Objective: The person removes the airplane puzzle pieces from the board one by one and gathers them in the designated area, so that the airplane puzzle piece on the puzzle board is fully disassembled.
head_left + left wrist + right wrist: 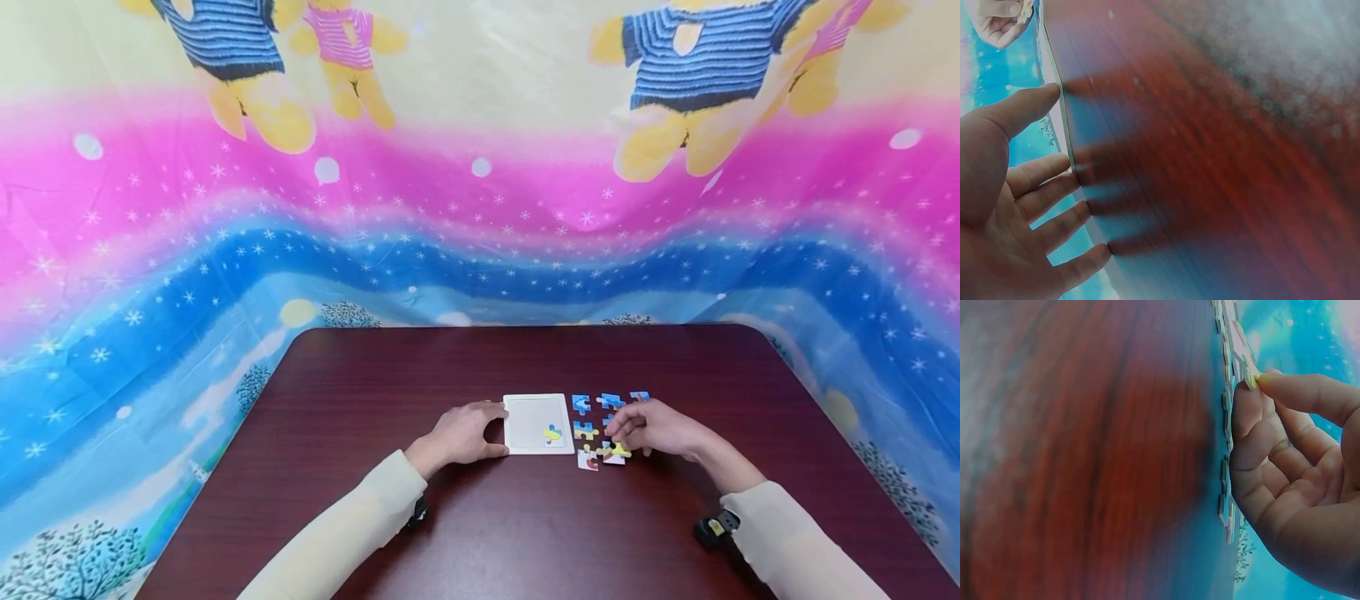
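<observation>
A square white puzzle tray [525,421] lies on the table with one yellow-and-blue puzzle piece [553,434] in its lower right corner. My left hand [463,433] rests at the tray's left edge, its thumb and fingers spread and fairly straight. To the right of the tray, my right hand [658,427] pinches a mostly yellow puzzle piece [618,449] between thumb and index finger, just above the loose pieces. In the right wrist view that held piece [1250,374] appears edge-on at the fingertips. My right hand partly hides the pieces beneath it.
Several loose pieces lie in rough rows right of the tray, among them a blue one [581,404] and a white-and-red one [587,458]. The dark red wooden table [480,525] has a patterned cloth [480,233] hanging behind it.
</observation>
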Tool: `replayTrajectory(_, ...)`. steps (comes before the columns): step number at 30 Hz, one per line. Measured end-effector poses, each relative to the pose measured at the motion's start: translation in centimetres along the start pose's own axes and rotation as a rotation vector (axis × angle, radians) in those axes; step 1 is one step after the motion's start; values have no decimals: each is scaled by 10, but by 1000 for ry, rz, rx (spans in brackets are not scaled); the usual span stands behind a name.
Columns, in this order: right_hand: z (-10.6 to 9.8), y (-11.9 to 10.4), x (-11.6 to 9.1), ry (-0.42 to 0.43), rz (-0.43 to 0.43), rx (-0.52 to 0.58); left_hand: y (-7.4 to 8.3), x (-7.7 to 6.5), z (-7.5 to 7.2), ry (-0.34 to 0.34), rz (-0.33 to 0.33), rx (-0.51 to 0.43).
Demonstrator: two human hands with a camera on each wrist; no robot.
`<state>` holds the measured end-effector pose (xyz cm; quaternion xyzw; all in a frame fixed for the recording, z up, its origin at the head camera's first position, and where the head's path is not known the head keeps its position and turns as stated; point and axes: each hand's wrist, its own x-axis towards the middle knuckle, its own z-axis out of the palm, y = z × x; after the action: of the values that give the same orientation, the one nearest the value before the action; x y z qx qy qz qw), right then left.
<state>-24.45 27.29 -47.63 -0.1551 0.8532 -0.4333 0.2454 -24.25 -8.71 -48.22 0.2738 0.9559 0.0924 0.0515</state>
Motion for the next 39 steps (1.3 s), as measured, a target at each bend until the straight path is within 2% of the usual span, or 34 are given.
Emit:
replayTrajectory(21,-1,5,-1,9,27,14,0,0,0,-5,-5,-3)
replayTrajectory(39,11,-13,9,93,42,6,0,-1,-1,-3,-1,-2)
